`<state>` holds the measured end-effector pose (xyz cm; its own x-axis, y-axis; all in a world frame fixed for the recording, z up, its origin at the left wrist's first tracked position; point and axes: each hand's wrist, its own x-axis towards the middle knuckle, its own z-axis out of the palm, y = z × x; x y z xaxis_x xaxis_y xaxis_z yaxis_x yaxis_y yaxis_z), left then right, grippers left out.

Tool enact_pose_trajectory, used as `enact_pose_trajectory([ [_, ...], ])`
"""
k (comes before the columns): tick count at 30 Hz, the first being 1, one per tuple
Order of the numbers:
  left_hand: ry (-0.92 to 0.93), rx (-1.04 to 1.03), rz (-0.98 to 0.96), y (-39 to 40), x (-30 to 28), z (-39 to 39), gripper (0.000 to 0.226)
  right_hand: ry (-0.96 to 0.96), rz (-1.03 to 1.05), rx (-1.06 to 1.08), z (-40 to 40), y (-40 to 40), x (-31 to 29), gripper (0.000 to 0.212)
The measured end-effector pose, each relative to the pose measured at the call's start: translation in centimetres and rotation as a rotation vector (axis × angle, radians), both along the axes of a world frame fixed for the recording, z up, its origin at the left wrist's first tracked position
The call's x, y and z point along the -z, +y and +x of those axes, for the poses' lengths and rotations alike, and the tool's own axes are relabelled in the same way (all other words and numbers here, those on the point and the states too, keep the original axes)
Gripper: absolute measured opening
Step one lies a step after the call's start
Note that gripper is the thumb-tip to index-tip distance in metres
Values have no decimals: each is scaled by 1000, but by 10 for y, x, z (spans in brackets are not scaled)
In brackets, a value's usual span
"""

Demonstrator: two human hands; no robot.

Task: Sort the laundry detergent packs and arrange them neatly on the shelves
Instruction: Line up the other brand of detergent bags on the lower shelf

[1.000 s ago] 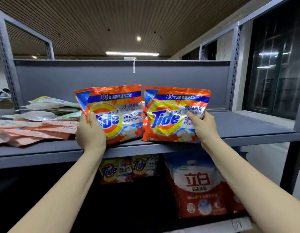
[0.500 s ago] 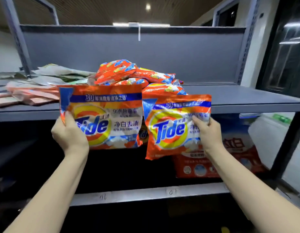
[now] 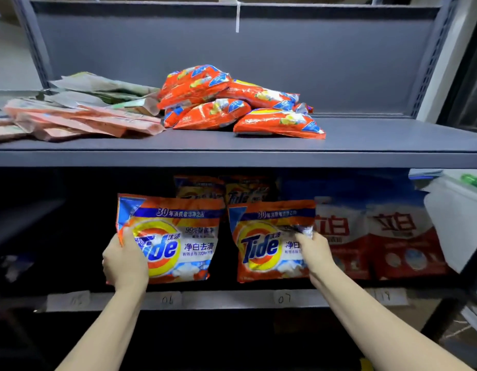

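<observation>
While both packs stand upright in the lower shelf [image 3: 232,301] bay, left hand [image 3: 124,263] grips the left Tide pack [image 3: 178,236] at its 8 o'clock corner; right hand [image 3: 315,250] pinches the right Tide pack [image 3: 266,242] at 3 o'clock. Loose Tide pile [image 3: 232,103] on upper shelf [image 3: 232,156], 12 o'clock.

A big gray metal shelf unit [image 3: 232,156] fills the picture. Its flat gray back panel [image 3: 312,62] covers the top half. Under the upper board it is dark. White labels [image 3: 282,299] with numbers stick along the lower edge. A pale wall [image 3: 9,57] shows at upper left.
</observation>
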<state>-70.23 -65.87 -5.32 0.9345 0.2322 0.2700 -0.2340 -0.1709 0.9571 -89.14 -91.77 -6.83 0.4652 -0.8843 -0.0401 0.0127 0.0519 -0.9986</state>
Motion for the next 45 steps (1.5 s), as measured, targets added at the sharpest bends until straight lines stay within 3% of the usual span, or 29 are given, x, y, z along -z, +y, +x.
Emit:
enact_pose_trajectory([
  [4,96,-8,-19,-13,18,27,18,5,109,19,34,-1,27,34],
  [6,157,-52,-20,-22,29,42,21,-44,93,-19,55,-1,36,44],
  [10,192,-79,4,-39,46,77,45,-151,84,-30,91,-6,46,16],
  [14,127,106,-108,-64,63,115,38,-206,170,-28,124,-35,48,13],
  [18,320,272,-274,-96,60,149,35,-154,101,31,155,-69,44,11],
  [23,359,550,-488,-131,54,180,27,-156,55,28,183,-99,34,37],
  [25,366,630,-523,-141,56,190,24,-141,79,48,194,-109,34,31],
  [27,378,709,-547,-150,62,203,36,-139,111,64,204,-114,35,9],
  [28,379,719,-519,-153,66,209,39,-162,119,66,210,-116,38,6],
  [30,381,692,-418,-162,76,216,35,-235,144,36,220,-121,46,22],
  [33,310,669,-351,-170,92,219,47,-230,58,-5,227,-114,56,10],
  [34,285,637,-325,-172,96,221,52,-182,24,10,228,-112,58,24],
  [36,296,511,-221,-173,105,225,66,-48,-119,101,229,-110,59,46],
  [38,327,222,98,-170,112,223,75,37,-315,182,226,-104,60,49],
  [39,267,101,262,-168,113,214,72,73,-390,217,225,-99,64,53],
  [41,-49,28,487,-166,115,192,55,266,-545,292,219,-86,78,60],
  [43,-401,123,688,-167,123,175,41,502,-733,294,210,-75,98,58],
  [45,-581,368,880,-170,131,162,34,668,-881,177,201,-70,110,53],
])
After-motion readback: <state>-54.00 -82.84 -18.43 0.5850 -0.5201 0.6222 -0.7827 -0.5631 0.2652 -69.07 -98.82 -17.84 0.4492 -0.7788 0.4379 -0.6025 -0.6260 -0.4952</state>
